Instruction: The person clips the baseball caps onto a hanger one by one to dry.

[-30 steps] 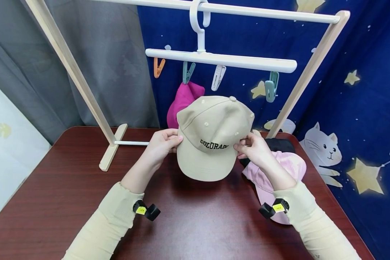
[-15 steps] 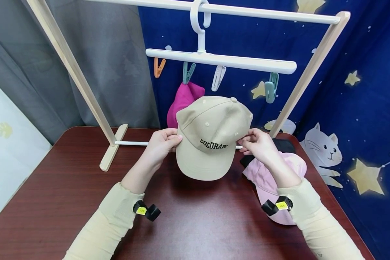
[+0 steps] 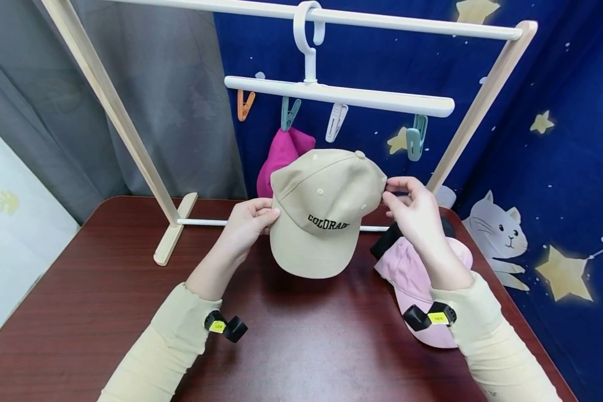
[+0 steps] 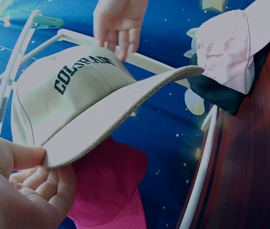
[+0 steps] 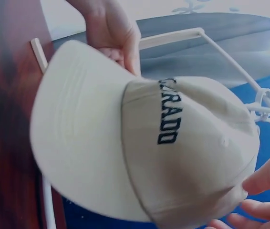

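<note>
A beige baseball cap (image 3: 321, 248) lettered "COLORADO" is held up in front of the hanger, brim down and facing me. My left hand (image 3: 248, 223) pinches the left end of its brim between thumb and fingers. At the right side of the crown is my right hand (image 3: 418, 215), its fingers loosely bent and fingertips right at the cap's edge. In the right wrist view the thumb and fingertips (image 5: 256, 183) show beside the crown's rear edge. Behind the cap a magenta hat (image 3: 276, 159), partly hidden, hangs from a green clip (image 3: 290, 114).
A white hanger (image 3: 362, 97) with an orange clip (image 3: 244, 105), a white clip (image 3: 336, 123) and a right-hand green clip (image 3: 416, 138) hangs on a wooden rack (image 3: 111, 114). On the table (image 3: 105, 312) at right, a pink cap (image 3: 407, 273) lies against a black one (image 3: 384, 241).
My right hand has shifted up and outward, from beside the brim to the upper right of the crown. The left hand keeps its grip, and the cap has drifted slightly left.
</note>
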### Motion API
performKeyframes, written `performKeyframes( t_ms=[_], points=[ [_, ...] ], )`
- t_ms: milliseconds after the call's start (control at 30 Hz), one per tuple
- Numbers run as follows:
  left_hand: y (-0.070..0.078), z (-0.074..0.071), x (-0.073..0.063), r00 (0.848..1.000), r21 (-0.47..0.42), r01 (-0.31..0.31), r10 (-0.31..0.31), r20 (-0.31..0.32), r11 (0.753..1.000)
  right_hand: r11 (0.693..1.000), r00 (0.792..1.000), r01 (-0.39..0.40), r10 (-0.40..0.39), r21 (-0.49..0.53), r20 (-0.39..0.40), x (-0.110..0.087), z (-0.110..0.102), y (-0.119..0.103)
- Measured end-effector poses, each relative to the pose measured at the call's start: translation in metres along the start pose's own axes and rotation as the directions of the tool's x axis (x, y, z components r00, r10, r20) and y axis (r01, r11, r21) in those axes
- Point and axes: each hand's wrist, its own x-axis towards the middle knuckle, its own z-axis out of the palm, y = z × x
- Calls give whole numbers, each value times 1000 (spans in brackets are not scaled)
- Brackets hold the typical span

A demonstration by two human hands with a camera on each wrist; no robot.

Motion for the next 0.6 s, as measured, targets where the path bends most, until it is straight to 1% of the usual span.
performKeyframes(
  t_ms=[167,267,333,433,600],
  points=[
    [0,0,1,1000,8,-5,5,-5,1000,996,990,83,-78,45,-117,3,7,-10],
    [0,0,1,1000,9,-7,7,-4,1000,989,981,128,-116,69,-155,7,12,-16],
    [0,1,1,1000,8,-7,7,-5,1000,987,976,145,-132,64,-171,10,15,-21],
    [0,1,1,1000,12,-9,9,-5,1000,988,974,148,-138,46,-182,15,19,-27],
    [1,1,1,1000,18,-10,10,-6,1000,991,973,124,-113,43,-202,24,24,-39]
  ],
)
